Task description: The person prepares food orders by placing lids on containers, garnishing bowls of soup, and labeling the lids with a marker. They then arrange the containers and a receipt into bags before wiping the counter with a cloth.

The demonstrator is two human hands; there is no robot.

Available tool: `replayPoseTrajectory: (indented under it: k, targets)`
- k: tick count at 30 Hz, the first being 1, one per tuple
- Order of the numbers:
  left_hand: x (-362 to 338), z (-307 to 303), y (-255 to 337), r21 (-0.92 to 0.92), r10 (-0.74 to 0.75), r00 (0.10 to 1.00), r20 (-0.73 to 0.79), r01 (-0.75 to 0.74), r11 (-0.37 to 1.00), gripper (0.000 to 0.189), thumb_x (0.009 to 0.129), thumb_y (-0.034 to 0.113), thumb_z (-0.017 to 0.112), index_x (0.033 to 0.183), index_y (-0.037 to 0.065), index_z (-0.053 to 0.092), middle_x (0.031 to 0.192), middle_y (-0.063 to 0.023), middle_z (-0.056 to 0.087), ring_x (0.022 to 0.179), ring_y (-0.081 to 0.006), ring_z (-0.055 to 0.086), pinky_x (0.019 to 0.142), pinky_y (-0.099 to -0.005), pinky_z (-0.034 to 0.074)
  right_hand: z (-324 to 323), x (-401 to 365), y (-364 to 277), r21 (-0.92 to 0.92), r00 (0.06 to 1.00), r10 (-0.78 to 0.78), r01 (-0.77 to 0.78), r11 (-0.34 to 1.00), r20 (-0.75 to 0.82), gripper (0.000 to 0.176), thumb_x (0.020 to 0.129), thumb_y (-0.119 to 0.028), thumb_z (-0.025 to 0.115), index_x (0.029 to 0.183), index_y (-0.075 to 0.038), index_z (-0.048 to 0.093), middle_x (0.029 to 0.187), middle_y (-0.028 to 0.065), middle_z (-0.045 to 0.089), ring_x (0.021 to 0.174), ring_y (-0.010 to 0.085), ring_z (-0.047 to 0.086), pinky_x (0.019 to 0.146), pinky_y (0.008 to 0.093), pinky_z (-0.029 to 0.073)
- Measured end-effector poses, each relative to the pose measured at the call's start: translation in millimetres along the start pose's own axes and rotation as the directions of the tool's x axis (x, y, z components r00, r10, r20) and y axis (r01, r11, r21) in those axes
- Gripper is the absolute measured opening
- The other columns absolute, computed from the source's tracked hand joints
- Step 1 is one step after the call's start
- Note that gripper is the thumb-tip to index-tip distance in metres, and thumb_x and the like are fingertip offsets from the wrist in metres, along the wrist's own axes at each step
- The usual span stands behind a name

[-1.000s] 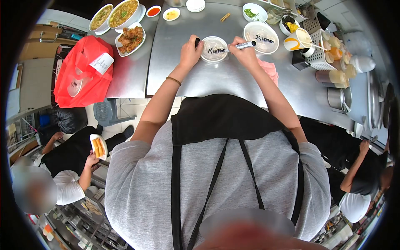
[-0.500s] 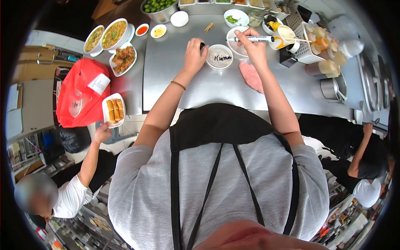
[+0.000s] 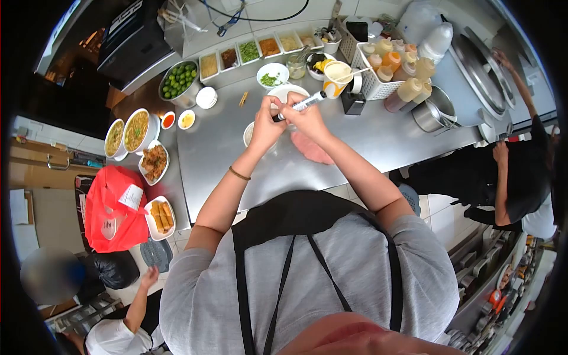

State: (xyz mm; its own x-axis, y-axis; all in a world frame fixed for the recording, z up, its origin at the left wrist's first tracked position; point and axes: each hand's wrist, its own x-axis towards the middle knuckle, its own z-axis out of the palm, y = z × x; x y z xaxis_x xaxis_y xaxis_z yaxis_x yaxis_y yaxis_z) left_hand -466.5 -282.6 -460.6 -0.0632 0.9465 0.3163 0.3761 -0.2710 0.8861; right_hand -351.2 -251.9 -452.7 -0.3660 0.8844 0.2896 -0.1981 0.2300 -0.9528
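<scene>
My right hand grips a white permanent marker, its back end pointing up and right. Pinched in my left hand is the black marker cap. The two hands meet above the steel counter, fingers around the marker's front end; whether cap and marker are joined is hidden. Behind my left wrist shows part of a round clear-lidded container. A pink cloth lies below my right hand, and a white round container stands just beyond my fingers.
To the left are noodle soup bowls, fried chicken, spring rolls and a red bag. Limes and topping trays line the back. A sauce-bottle basket stands right. Co-workers' hands appear at both sides.
My hands have come together, bringing the marker to the cap. The view has shifted. The co-worker's hand at left has let go of the spring roll plate.
</scene>
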Motion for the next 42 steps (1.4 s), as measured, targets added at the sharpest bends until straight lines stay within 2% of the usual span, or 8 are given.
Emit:
replayPoseTrajectory:
  k: [13, 21, 22, 25, 26, 31, 37, 42]
  targets:
    - [37.5, 8.6, 19.4, -0.444, -0.335, 0.647, 0.685, 0.736, 0.512, 0.034, 0.064, -0.008, 0.049, 0.093, 0.007, 0.04, 0.067, -0.0001, 0.042, 0.041, -0.0032, 0.03, 0.034, -0.0193, 0.021, -53.5, 31.4, -17.1, -0.152, 0.977, -0.041, 0.074, 0.986, 0.211, 0.015, 0.069, -0.009, 0.058, 0.061, -0.004, 0.046, 0.057, -0.0008, 0.049, 0.055, 0.0061, 0.044, 0.049, 0.0232, 0.035]
    - [28.7, -38.9, 4.9, -0.361, -0.446, 0.884, 0.138, 0.464, 0.809, 0.055, 0.073, 0.008, 0.063, 0.119, 0.005, 0.033, 0.08, -0.0039, 0.056, 0.069, -0.0103, 0.052, 0.057, -0.0229, 0.042, -154.3, 221.3, -18.1, -0.669, 0.914, -0.355, 0.139, 0.73, -0.198, 0.035, 0.07, -0.037, 0.066, 0.074, -0.003, 0.058, 0.066, 0.0056, 0.059, 0.059, 0.0137, 0.053, 0.057, 0.0263, 0.043]
    - [15.8, -48.0, 1.9, -0.344, -0.476, 0.875, 0.084, 0.474, 0.811, 0.045, 0.075, 0.009, 0.059, 0.115, 0.005, 0.04, 0.083, -0.0033, 0.056, 0.068, -0.0094, 0.051, 0.059, -0.0219, 0.041, -185.3, 254.2, 16.2, -0.87, 0.785, -0.616, 0.347, 0.35, 0.065, 0.044, 0.07, -0.046, 0.062, 0.077, -0.003, 0.058, 0.072, 0.0077, 0.061, 0.062, 0.0208, 0.057, 0.059, 0.0294, 0.044]
    - [-32.1, -77.3, -1.4, -0.301, -0.538, 0.837, -0.1, 0.49, 0.818, 0.037, 0.077, 0.012, 0.057, 0.11, 0.003, 0.044, 0.082, -0.0033, 0.056, 0.067, -0.0097, 0.051, 0.06, -0.0217, 0.042, -212.2, 296.8, 38.6, -0.937, 0.968, 0.007, -0.243, 0.252, -0.249, 0.08, 0.071, -0.064, 0.044, 0.119, 0.0, 0.042, 0.108, 0.0203, 0.052, 0.099, 0.0338, 0.052, 0.084, 0.0436, 0.04]
    - [-52.7, -89.2, -5.6, -0.325, -0.575, 0.794, -0.195, 0.501, 0.802, 0.037, 0.077, 0.012, 0.057, 0.11, 0.003, 0.044, 0.082, -0.0033, 0.056, 0.067, -0.0097, 0.051, 0.06, -0.0217, 0.042, -285.9, 369.2, 140.7, -1.0, 0.997, -0.08, -0.003, 0.001, -0.003, 0.079, 0.072, -0.062, 0.043, 0.117, 0.002, 0.043, 0.113, 0.0213, 0.049, 0.106, 0.0324, 0.047, 0.089, 0.0413, 0.036]
    - [-174.9, -144.2, -48.8, -0.45, -0.755, 0.433, -0.492, 0.616, 0.647, 0.03, 0.076, 0.012, 0.055, 0.103, 0.001, 0.048, 0.081, -0.0041, 0.056, 0.067, -0.0111, 0.052, 0.061, -0.0239, 0.045, -305.4, 373.3, 137.8, -0.954, 0.933, -0.276, -0.159, 0.255, -0.229, 0.058, 0.067, -0.053, 0.058, 0.11, -0.015, 0.052, 0.105, 0.0149, 0.056, 0.098, 0.0324, 0.053, 0.083, 0.0417, 0.042]
    - [-295.9, -221.7, -133.7, -0.789, -0.76, -0.366, -0.537, -0.102, 0.606, 0.043, 0.079, 0.002, 0.043, 0.119, -0.001, 0.028, 0.114, -0.0211, 0.034, 0.094, -0.0364, 0.049, 0.076, -0.0438, 0.05, -238.4, 325.5, 42.8, -0.976, 0.946, -0.263, -0.147, 0.164, -0.187, 0.051, 0.069, -0.048, 0.058, 0.107, -0.014, 0.055, 0.102, 0.0098, 0.059, 0.092, 0.0286, 0.056, 0.079, 0.0385, 0.042]
    - [-295.8, -247.3, -144.1, -0.774, -0.787, -0.181, -0.59, -0.152, 0.615, 0.038, 0.081, 0.0, 0.035, 0.118, -0.002, 0.031, 0.112, -0.0217, 0.042, 0.09, -0.0344, 0.053, 0.068, -0.0432, 0.053, -199.1, 270.8, -4.1, -0.762, 0.978, -0.21, 0.142, 0.632, 0.007, 0.032, 0.077, -0.031, 0.058, 0.098, -0.007, 0.06, 0.089, 0.006, 0.062, 0.079, 0.0154, 0.058, 0.071, 0.0255, 0.043]
